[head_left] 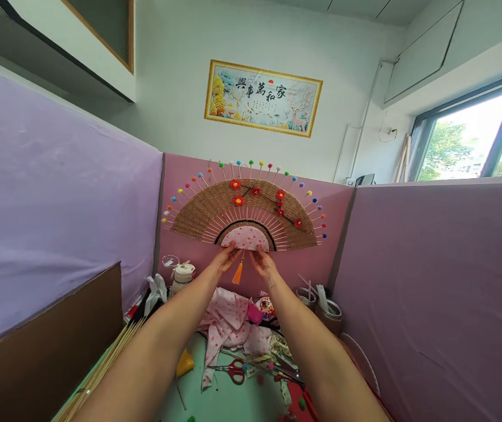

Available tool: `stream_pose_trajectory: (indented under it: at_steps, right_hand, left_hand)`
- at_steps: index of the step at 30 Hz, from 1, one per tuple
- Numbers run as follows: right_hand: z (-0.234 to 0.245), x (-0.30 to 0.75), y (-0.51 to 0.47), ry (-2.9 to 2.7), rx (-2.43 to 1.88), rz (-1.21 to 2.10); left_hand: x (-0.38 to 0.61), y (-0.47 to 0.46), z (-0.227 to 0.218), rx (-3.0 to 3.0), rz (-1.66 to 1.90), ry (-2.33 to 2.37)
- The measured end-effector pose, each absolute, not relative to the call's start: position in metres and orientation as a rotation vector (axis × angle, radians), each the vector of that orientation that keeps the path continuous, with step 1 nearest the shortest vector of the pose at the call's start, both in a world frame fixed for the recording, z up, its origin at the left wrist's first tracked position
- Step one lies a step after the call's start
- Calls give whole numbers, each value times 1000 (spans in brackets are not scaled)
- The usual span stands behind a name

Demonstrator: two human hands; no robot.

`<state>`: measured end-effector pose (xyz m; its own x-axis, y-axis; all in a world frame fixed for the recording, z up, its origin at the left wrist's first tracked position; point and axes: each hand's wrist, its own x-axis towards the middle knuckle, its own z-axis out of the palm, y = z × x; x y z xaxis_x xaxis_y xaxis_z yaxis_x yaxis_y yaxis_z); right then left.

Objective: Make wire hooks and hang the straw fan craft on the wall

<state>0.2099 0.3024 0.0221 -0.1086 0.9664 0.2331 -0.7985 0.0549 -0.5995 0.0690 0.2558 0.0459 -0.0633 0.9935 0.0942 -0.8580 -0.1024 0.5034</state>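
Head view: the left grip (228, 257) and right grip (263, 260) are holding the woven fan (251, 202) directly above by its base (246, 237), flowers (281, 194), pom-poms (251, 162) and tassel (237, 273) attached, assembly appearing complete, scissors (236, 371) lying below, uncleared.

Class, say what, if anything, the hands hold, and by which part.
The left hand and the right hand hold the woven fan by the bottom edge of its spotted half-round base.
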Motion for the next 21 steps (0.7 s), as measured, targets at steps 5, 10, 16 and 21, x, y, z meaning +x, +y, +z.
stream_pose_trajectory:
  at_steps: [5,10,16,21]
  right_hand:
    - [11,206,304,-611,-348,1593]
    - [2,205,299,-594,-327,1639]
    - [-7,203,292,-567,-298,1660]
    - [-12,201,290,-538,-325,1658]
  left_hand:
    - [67,261,30,453,1607,367]
    - [70,263,14,428,1603,377]
    - [72,261,2,422,1606,394]
    - [69,256,-3,421,1602,414]
